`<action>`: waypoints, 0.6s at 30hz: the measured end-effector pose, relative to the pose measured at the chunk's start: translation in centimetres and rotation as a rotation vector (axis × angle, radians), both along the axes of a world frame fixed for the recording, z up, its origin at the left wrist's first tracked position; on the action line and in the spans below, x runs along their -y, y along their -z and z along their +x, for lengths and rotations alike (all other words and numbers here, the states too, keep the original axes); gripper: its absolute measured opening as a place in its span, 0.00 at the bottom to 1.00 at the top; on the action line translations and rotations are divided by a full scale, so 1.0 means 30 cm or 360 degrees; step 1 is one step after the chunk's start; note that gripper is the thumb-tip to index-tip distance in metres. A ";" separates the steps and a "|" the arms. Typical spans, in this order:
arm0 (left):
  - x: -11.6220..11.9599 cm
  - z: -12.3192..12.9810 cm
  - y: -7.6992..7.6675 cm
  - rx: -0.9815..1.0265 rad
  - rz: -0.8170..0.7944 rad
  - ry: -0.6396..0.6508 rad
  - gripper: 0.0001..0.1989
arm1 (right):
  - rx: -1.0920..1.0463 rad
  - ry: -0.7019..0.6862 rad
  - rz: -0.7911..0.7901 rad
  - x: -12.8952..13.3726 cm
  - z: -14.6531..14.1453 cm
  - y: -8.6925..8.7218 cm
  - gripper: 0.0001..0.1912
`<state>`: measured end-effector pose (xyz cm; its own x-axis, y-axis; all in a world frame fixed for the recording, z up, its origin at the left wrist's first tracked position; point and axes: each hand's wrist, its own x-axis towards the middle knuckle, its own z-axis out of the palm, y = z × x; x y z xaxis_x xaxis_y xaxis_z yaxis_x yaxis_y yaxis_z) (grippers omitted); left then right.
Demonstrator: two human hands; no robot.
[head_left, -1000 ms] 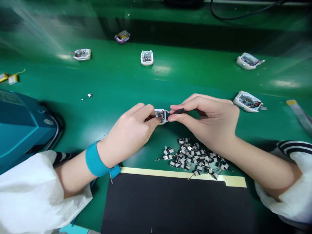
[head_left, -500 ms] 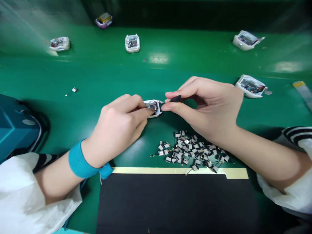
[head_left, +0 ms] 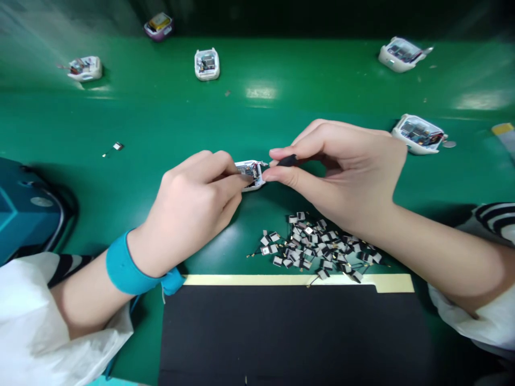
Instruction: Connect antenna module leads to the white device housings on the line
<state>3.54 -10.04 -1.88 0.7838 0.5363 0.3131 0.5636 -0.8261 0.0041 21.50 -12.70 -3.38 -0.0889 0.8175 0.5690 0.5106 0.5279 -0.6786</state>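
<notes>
At the far left, a teal plastic case (head_left: pixel 28 212) rests on the green worktop (head_left: pixel 257 112), and a white sleeve (head_left: pixel 36 305) enters from the lower corner, with a teal wrist strap (head_left: pixel 129 271) around the bare left wrist. Above the case lies a tiny loose part (head_left: pixel 116 146) with a thin wire, and along the back edge sit a white housing (head_left: pixel 84 68), a purple-rimmed housing (head_left: pixel 159 27) holding a yellow pack, and another white housing (head_left: pixel 207 64). Near the middle, the left hand (head_left: pixel 189 214) is closed on a small open white housing (head_left: pixel 249 174), its fingertips pressing the casing, with a circuit board showing inside. Just beside it, the right hand (head_left: pixel 341 179) pinches a slim black tool (head_left: pixel 287 160) between thumb and forefinger, its tip close to the housing. Below the hands lies a loose heap of tiny wired grey-and-black parts (head_left: pixel 309 246), just above cream tape (head_left: pixel 298 280) edging a black mat (head_left: pixel 281 335). Toward the right stand two more open white housings (head_left: pixel 400 53) (head_left: pixel 418 134).
</notes>
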 end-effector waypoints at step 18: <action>-0.001 -0.005 0.005 0.0044 -0.0143 0.0002 0.10 | 0.0154 0.0012 -0.0151 -0.020 0.014 -0.016 0.08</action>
